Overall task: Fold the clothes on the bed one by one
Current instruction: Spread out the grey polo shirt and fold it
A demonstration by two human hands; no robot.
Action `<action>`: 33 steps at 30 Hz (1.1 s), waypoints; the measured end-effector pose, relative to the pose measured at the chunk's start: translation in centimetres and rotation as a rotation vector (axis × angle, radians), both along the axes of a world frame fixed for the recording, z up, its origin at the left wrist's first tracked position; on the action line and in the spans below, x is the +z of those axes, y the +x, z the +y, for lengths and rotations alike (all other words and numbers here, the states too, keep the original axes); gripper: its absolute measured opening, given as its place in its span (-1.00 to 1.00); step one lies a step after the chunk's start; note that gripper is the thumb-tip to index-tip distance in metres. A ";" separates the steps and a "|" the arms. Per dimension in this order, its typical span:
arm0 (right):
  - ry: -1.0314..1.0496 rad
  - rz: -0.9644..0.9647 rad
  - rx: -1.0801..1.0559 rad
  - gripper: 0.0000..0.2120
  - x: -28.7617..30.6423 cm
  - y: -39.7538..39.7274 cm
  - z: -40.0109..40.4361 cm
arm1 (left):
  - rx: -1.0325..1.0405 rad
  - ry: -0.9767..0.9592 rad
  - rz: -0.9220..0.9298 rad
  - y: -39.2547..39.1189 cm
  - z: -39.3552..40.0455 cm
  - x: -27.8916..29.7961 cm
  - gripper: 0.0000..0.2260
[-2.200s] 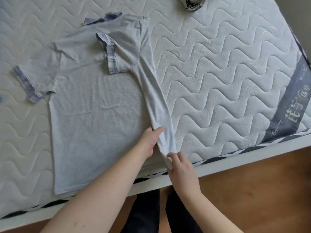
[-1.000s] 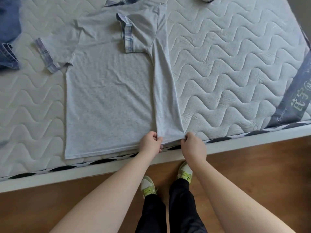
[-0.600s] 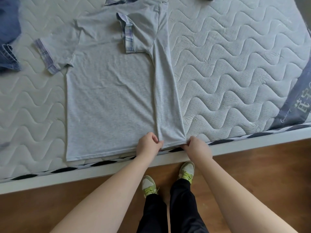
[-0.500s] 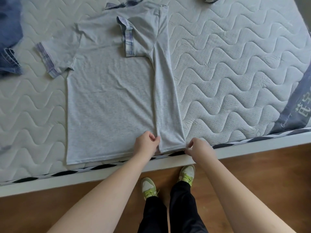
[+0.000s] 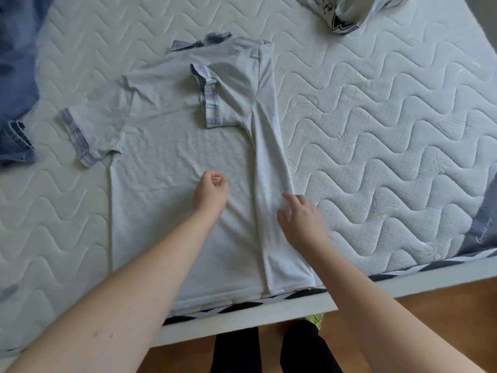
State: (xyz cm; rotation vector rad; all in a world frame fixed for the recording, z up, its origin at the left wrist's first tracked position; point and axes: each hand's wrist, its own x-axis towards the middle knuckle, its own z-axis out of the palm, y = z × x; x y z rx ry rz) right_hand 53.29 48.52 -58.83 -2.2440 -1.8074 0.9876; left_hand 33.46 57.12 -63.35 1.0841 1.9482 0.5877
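Pale grey t-shirt (image 5: 174, 197) is lying flat on the quilted mattress (image 5: 376, 130), its right side folded inward in a long strip. Left hand (image 5: 211, 192) is hovering over the middle, fingers curled, gripping nothing — right hand (image 5: 301, 216) is resting open on the strip. Denim garment (image 5: 16, 90) is lying far left.

Both forearms are bare, with no sleeve, watch or ring showing on the left hand (image 5: 211, 193) or the right hand (image 5: 302, 218). Below the bed frame (image 5: 242, 323), the legs wear black trousers (image 5: 236, 351). A yellow-green shoe (image 5: 314, 317) peeks out just beside that frame's edge.
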 end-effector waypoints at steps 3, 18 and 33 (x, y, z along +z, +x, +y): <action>0.056 0.030 -0.020 -0.51 -0.6 -1.5 2.4 | 0.020 0.021 -0.009 -1.4 5.6 0.1 -0.69; 0.029 0.092 -0.075 -0.42 -1.9 -4.8 9.5 | -0.042 -0.191 -0.096 -3.2 21.1 0.3 -0.82; 0.031 0.017 -0.029 -0.45 -2.8 -4.5 9.8 | -0.150 -0.010 0.306 -4.4 20.2 0.7 -0.66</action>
